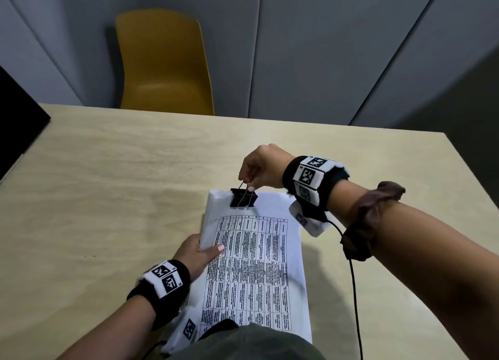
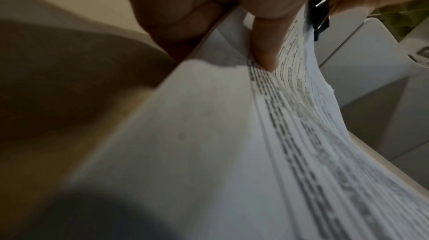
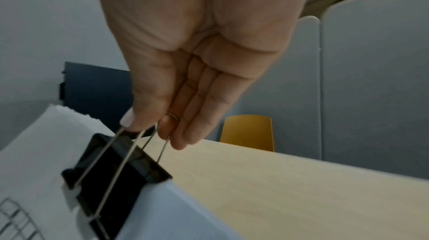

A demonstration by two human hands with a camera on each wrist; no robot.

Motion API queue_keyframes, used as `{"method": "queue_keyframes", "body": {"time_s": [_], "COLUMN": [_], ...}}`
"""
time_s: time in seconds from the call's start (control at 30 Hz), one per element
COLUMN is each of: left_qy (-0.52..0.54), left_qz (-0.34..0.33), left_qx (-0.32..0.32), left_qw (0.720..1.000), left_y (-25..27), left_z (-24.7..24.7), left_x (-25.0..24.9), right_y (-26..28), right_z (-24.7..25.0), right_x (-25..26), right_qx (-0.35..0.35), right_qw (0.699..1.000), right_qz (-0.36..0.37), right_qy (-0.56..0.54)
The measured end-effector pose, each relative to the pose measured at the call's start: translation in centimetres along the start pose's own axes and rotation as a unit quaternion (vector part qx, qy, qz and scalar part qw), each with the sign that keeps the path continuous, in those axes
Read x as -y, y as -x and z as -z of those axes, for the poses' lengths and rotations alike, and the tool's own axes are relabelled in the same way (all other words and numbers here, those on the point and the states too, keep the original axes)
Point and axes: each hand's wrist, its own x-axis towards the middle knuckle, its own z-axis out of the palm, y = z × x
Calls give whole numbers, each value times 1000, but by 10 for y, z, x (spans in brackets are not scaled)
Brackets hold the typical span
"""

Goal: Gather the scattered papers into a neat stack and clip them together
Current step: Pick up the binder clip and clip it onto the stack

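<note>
Olive-green clothing fills the bottom edge of the head view, overlapping the near end of the paper stack. Stack is white sheets, top page printed with a dense black grid table, lying lengthwise over the pale wood-grain table; its left side is lifted off the table and curved. Left wrist view shows the sheet edges fanned slightly, not perfectly flush.

Left hand grasps the stack's left edge, thumb on top of the print, fingers under. Black wristband with white square-code tags sits on that wrist.

Black binder clip, folded sheet metal with two silver wire handles, is seated on the far short edge of the stack. Right hand pinches both wire handles together, thumb on one side and fingers on the other; right wrist view confirms the handles are squeezed up away from the paper. Same band type on the right wrist, a thin black cable hanging off it, brown fabric scrunchie further up the forearm.

Beyond the table: mustard-yellow moulded plastic chair, smooth curved shell, against flat grey wall panels. Dark flat panel at far left.
</note>
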Motion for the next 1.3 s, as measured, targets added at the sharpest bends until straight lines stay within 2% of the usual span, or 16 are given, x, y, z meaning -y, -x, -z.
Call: {"method": "queue_keyframes", "body": {"time_s": [0.13, 0.33, 0.47, 0.57, 0.73, 0.83, 0.87, 0.93, 1.03, 1.13, 1.2, 1.3], "left_qy": [-20, -4, 3, 3, 20, 43, 46, 45, 43, 47, 55, 62], "left_qz": [-15, -37, -69, -70, -68, -61, -58, -62, -74, -73, -65, -59], "left_qx": [13, 22, 54, 53, 52, 55, 57, 63, 64, 66, 60, 55], "left_qw": [1000, 999, 996, 996, 996, 996, 996, 995, 994, 994, 995, 995], "left_y": [-2, 5, 4, 3, 1, 2, 2, 3, 4, 5, 7, 10], "left_z": [5, 0, -4, -5, -1, 0, -1, -2, -3, -3, -2, -1], "left_x": [3, -9, -18, -17, -11, -9, -9, -10, -11, -13, -13, -14], "right_y": [4, 19, 29, 29, 30, 36, 39, 44, 46, 42, 42, 44], "right_z": [-6, -20, -26, -31, -10, -1, 0, -4, -18, -40, -49, -51], "right_x": [-10, -11, -15, -19, -33, -40, -40, -35, -24, -16, -19, -25], "right_qx": [31, 119, 116, 124, 125, 142, 158, 168, 129, -4, -68, -108], "right_qw": [996, 991, 990, 991, 977, 923, 921, 952, 986, 999, 997, 985], "right_qz": [-28, -63, -84, -58, -61, -96, -90, -65, -53, -34, -33, -25], "right_qy": [-83, 18, -1, 5, -163, -343, -344, -246, -91, -2, -8, -130]}}
